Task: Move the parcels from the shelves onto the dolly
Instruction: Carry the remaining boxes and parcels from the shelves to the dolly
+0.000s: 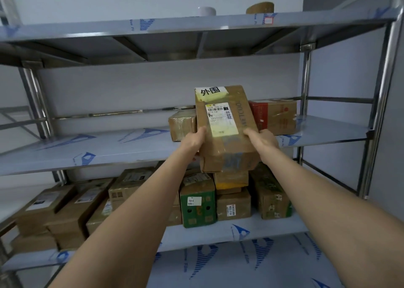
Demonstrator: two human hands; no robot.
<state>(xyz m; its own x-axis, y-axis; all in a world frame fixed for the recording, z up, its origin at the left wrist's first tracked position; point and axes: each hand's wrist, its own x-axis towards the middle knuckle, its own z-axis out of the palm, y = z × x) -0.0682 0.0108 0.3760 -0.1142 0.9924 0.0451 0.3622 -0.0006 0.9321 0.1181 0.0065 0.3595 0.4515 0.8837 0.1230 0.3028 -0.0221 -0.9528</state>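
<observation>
Both hands grip one brown parcel from opposite sides: the left hand clasps its left edge and the right hand its right edge, thumbs lying on the top face. The parcel is held tilted, its far end raised, in front of the middle shelf near that shelf's front edge; whether its near end touches the shelf cannot be told. A white shipping label and a strip with two black characters sit on its top face. Behind it on the middle shelf, toward the back edge, stand a small brown box to the left and a red-and-brown box to the right. The lower shelf carries many more parcels packed close together, among them a green box near the front edge. On the top shelf a white round container and a brown roll sit well apart.
</observation>
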